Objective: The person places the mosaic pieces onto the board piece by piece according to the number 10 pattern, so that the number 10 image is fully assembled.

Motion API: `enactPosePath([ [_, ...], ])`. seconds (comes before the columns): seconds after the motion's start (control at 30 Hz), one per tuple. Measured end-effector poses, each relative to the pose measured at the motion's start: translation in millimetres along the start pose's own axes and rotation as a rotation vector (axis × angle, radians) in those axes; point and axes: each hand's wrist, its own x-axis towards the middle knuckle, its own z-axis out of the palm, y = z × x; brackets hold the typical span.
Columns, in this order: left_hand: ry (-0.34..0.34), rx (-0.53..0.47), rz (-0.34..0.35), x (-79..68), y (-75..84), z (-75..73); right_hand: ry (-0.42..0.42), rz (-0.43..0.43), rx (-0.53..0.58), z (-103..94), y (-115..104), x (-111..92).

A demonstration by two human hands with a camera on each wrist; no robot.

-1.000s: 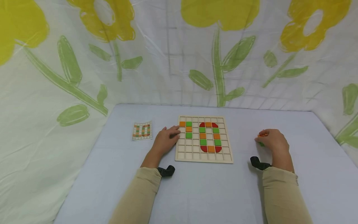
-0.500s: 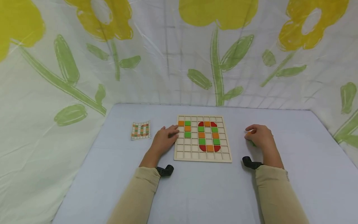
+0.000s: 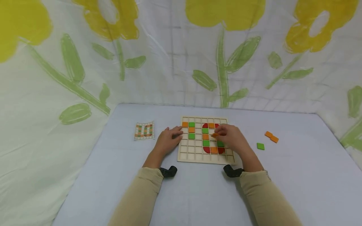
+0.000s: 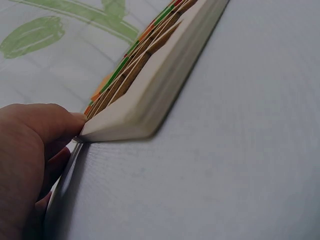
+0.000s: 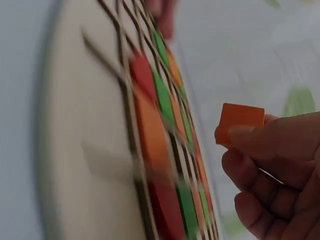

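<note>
A pale wooden grid board [image 3: 185, 156] lies on the table, with green, orange and red tiles set in some of its squares. My left hand [image 3: 166, 142] rests at the board's left edge, fingers reaching over the rim; in the left wrist view its thumb [image 4: 62, 122] touches the edge near a corner. Above the right part of the board, my right hand [image 3: 234, 139] pinches an orange square tile [image 5: 242, 120] between thumb and fingers. That tile is held clear of the board in the right wrist view. The hand covers part of the board's right columns.
A small printed card [image 3: 144, 131] with a coloured grid pattern lies left of the board. To the right are two orange tiles [image 3: 274, 139], touching each other, and a green tile [image 3: 260, 146]. A flower-patterned curtain [image 3: 158, 62] hangs behind the table.
My right hand has moved left from the loose tiles to above the board, carrying an orange tile and uncovering the tiles left behind. The left hand has stayed at the board's edge.
</note>
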Motion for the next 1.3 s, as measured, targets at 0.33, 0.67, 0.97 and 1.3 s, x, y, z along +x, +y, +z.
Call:
enactPosePath([
  [0.33,-0.010,0.004,-0.005,0.7,-0.8,0.9,-0.071,-0.130,-0.050,55.6,-45.6,15.9],
  [0.67,-0.010,0.014,-0.007,0.2,0.5,0.3,-0.036,-0.092,-0.219,68.8,-51.5,23.5],
  [0.97,-0.008,0.005,0.001,0.3,0.6,1.8,-0.014,-0.034,-0.162,29.0,-29.2,15.8],
  [1.3,-0.003,0.023,-0.010,-0.5,0.7,-0.1,-0.062,0.151,-0.200,-60.8,50.8,-15.4],
])
